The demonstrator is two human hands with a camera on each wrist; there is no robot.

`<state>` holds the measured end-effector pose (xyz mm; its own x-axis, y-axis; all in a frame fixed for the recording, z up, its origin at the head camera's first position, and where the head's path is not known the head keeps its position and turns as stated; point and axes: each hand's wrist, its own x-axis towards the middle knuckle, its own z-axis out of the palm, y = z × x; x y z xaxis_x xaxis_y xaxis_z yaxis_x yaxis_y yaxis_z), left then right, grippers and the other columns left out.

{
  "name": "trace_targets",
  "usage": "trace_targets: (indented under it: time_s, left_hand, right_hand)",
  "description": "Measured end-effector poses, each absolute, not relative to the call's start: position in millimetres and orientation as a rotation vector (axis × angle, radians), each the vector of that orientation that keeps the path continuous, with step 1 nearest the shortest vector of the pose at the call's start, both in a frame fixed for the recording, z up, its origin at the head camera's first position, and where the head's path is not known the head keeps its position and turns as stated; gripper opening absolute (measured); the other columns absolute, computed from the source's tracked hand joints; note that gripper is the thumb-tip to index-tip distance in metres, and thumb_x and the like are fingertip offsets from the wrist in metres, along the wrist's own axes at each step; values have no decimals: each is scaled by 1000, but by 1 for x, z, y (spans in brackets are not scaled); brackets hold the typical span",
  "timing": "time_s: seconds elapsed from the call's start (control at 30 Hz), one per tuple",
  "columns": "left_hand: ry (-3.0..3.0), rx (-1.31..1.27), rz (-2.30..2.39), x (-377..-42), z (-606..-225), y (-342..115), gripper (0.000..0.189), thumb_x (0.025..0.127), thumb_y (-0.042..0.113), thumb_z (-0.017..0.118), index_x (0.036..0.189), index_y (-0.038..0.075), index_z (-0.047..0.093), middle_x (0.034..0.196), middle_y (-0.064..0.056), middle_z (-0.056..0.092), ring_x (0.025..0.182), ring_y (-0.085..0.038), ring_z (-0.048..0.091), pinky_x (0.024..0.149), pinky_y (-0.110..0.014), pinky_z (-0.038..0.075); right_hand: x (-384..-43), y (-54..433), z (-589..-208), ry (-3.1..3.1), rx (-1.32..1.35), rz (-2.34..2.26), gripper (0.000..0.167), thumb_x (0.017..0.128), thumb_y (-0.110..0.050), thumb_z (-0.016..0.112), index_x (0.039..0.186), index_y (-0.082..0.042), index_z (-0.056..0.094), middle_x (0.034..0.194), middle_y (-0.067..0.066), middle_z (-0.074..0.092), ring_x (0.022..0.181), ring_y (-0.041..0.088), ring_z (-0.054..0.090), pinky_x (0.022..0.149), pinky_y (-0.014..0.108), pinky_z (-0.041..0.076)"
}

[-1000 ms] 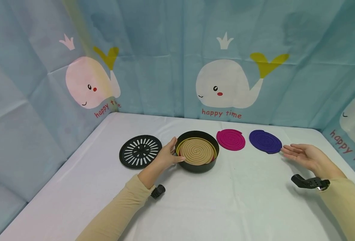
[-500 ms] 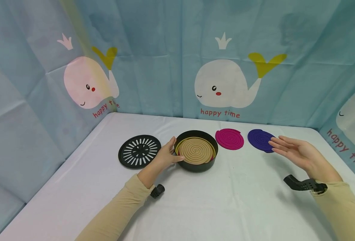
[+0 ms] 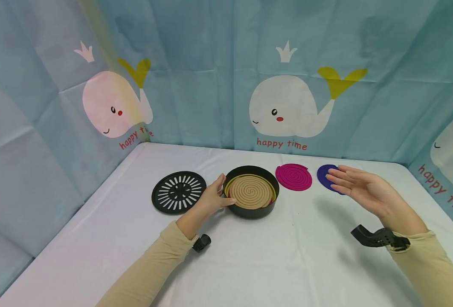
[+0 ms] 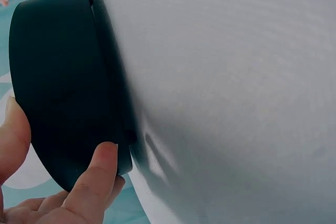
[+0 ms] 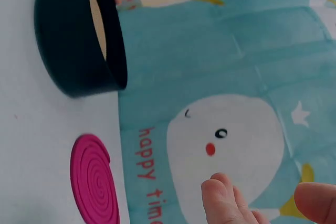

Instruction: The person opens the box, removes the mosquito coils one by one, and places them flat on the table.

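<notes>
A blue whale-print curtain (image 3: 196,106) backs the white table (image 3: 280,264). At its middle, the left hand (image 3: 211,197) grips the left side of a black pan (image 3: 254,214) containing a tan coil (image 3: 251,192), yellow showing around it; the right hand (image 3: 367,188) hovers straight-fingered near the far-right purple coil (image 3: 323,174).

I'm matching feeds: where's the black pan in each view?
Head: black pan slightly right of and below centre.
Left wrist: black pan large, on the left, side-on.
Right wrist: black pan top left, cut off by the top edge.
Shared landmark: the left hand holding it.
</notes>
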<state>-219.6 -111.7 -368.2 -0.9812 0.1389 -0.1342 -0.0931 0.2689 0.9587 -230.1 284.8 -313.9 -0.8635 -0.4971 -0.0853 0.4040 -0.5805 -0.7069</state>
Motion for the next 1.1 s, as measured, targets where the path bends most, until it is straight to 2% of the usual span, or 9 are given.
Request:
trace_targets:
  time_s: [0.03, 0.27, 0.5, 0.77, 1.0, 1.1]
  left_hand:
    - [2343, 42, 1790, -220, -368, -112, 93, 85, -6, 70, 156, 4, 10, 161, -12, 14, 143, -37, 22, 102, -49, 42]
    - [2343, 24, 1794, -219, -368, -112, 94, 85, -6, 71, 156, 6, 10, 161, -11, 14, 143, -37, 22, 102, -50, 41]
    - [2339, 19, 1787, -219, -368, -112, 94, 85, -4, 71, 156, 6, 11, 161, -11, 14, 143, -36, 23, 103, -51, 41]
    - [2344, 21, 1790, -218, -368, -112, 93, 85, -5, 71, 156, 5, 11, 161, -11, 14, 143, -36, 23, 103, -50, 41]
    - [2342, 13, 1794, -218, -367, -111, 93, 85, -5, 70, 156, 5, 11, 161, -11, 14, 143, -37, 23, 103, -51, 41]
    - [2346, 13, 1793, -218, -367, -111, 94, 85, -5, 71, 156, 6, 11, 161, -10, 14, 143, -37, 23, 102, -50, 41]
  right_hand:
    - [-230, 281, -313, 1084, -179, -2395, 74, 105, -2, 33, 151, -11, -24, 117, 15, 65, 109, 33, 63, 100, 42, 46]
    - [-227, 254, -311, 1313, -208, -2297, 74, 104, -5, 37, 150, -2, -21, 118, 6, 64, 109, 22, 64, 94, 36, 51]
    - [-225, 228, -314, 1389, -195, -2243, 69, 104, -5, 41, 152, 3, -8, 117, 4, 65, 110, 20, 64, 93, 33, 51]
    - [-224, 200, -319, 1541, -258, -2119, 64, 105, -6, 38, 150, 10, -5, 115, 1, 65, 111, 19, 62, 95, 31, 50]
    - [-228, 183, -323, 1595, -259, -2091, 60, 104, -4, 40, 150, 12, 5, 117, 2, 64, 114, 19, 61, 96, 33, 49]
    - [-230, 175, -323, 1637, -257, -2060, 57, 104, -3, 38, 150, 12, 8, 132, 11, 57, 120, 22, 57, 99, 34, 47]
